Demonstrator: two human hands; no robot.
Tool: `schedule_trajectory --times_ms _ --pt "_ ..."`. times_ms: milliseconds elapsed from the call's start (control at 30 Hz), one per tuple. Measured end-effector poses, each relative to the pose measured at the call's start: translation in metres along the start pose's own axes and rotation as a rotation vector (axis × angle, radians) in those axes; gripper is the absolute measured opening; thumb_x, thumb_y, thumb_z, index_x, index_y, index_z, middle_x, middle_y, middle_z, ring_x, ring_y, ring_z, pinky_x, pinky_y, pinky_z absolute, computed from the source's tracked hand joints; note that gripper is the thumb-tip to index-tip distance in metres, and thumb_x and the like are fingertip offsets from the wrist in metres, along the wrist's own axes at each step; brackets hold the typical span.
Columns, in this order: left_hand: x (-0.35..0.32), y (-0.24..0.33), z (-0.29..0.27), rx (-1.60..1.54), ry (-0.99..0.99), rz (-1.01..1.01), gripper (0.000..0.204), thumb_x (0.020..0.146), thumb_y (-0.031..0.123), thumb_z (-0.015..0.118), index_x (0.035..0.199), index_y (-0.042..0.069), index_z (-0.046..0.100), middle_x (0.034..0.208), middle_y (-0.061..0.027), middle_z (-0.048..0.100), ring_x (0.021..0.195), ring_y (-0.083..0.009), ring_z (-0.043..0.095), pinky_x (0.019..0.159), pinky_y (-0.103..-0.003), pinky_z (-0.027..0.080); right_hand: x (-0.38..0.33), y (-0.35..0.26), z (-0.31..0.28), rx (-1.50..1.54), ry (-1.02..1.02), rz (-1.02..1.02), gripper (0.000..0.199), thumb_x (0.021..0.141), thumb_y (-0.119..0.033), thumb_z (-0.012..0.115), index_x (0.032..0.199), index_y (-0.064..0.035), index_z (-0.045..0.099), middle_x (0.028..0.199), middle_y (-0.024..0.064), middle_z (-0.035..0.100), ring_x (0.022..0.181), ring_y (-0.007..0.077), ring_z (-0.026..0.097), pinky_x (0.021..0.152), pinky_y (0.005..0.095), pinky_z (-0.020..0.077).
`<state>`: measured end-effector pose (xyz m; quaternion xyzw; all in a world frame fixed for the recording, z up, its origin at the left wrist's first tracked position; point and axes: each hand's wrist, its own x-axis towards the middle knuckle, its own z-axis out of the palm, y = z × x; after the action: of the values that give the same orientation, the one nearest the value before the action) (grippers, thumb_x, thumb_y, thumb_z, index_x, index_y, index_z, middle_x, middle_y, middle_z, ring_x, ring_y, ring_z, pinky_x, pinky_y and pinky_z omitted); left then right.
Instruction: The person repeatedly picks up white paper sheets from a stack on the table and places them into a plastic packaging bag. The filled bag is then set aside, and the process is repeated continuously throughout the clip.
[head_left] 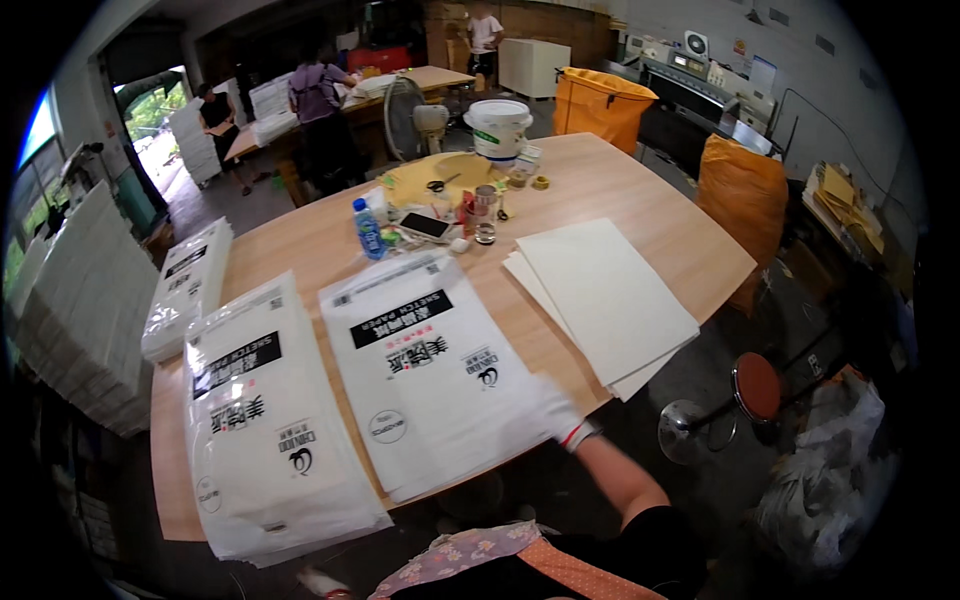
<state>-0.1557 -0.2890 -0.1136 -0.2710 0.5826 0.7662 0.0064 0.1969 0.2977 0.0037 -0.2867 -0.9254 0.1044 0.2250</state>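
Observation:
My right hand (552, 412), in a white glove with a red cuff, is at the right edge of the middle printed plastic bag (440, 430). Motion smears its fingers, so I cannot tell whether it grips the bag. My left hand (322, 582), also gloved in white, hangs low by the bottom edge of the head view, off the table; its fingers are unclear. Left of the middle bag lies a stack of similar clear-and-white printed bags (250, 430), overhanging the front table edge. To the right rest several large off-white paper sheets (610, 295), slightly fanned.
Across the wooden table (280, 240) stand a water bottle (368, 230), a phone (425, 225), a glass jar (485, 215), scissors (440, 184) and a white bucket (498, 130). Another wrapped stack (187, 285) sits far left. A round stool (757, 387) is at the right. People work behind.

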Motion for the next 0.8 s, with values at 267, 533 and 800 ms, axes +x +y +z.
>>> schedule_trajectory --times_ms 267,533,800 --pt "-0.207 -0.080 0.137 1.019 -1.140 -0.041 0.011 0.084 0.005 0.055 0.094 0.001 0.055 0.082 -0.0113 0.062 0.068 -0.0227 0.062 0.063 -0.032 0.052 -0.023 0.123 -0.133 0.019 -0.329 0.565 0.071 0.075 -0.038 0.065 0.130 -0.0005 0.041 0.120 0.0271 0.050 0.113 0.0402 0.047 0.092 0.0450 0.0419" --pt "-0.435 -0.074 0.310 0.818 -2.041 0.316 0.023 0.089 0.016 0.056 0.108 0.003 0.057 0.095 -0.0047 0.058 0.091 -0.0163 0.055 0.083 -0.031 0.046 -0.051 0.139 -0.114 -0.668 0.315 0.052 0.017 0.091 -0.019 0.046 0.097 -0.0122 0.060 0.088 0.0094 0.060 0.073 0.0268 0.060 0.056 0.0374 0.0495" --pt "-0.426 -0.077 0.357 0.644 -1.695 -0.458 0.048 0.075 0.008 0.054 0.121 -0.001 0.048 0.095 -0.0068 0.058 0.087 -0.0159 0.054 0.076 -0.030 0.047 -0.107 0.004 -0.171 1.302 -0.042 0.455 0.036 0.089 -0.035 0.048 0.110 -0.0070 0.054 0.097 0.0122 0.058 0.083 0.0256 0.056 0.068 0.0404 0.0479"
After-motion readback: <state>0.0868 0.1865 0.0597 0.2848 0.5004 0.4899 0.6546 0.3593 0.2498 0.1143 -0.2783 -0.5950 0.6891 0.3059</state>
